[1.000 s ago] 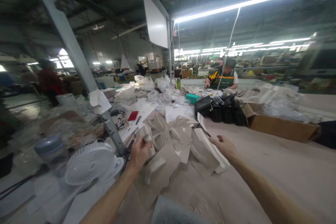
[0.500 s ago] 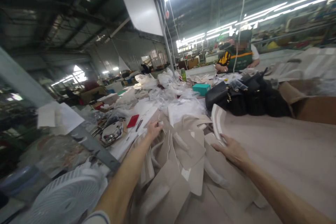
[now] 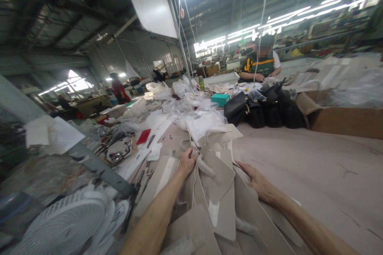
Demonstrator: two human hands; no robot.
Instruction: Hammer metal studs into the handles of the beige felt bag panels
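Observation:
A loose heap of flat beige bag panels (image 3: 217, 177), some backed with white strips, lies in front of me. My left hand (image 3: 188, 162) is closed at the heap's left side, its fingers bent around the upper edges of some panels. At the right side, my right hand (image 3: 259, 179) grips panel edges, fingers pointing inward and partly hidden among them. A panel with a pale strip (image 3: 163, 181) rests left of my left forearm. Thin clear plastic pieces (image 3: 206, 167) are mixed into the heap.
Black handbags (image 3: 266, 107) stand at the back beside an open cardboard box (image 3: 347, 121). Plastic bags (image 3: 191, 107), a teal box (image 3: 220, 99) and a red flat item (image 3: 144, 136) lie further off. A white fan (image 3: 68, 223) and metal post (image 3: 98, 171) are left. A co-worker (image 3: 263, 65) sits opposite.
My left hand has moved right and slightly down, my right hand a little down, bringing them closer around the heap. The curved pale strip no longer stands up from my right hand.

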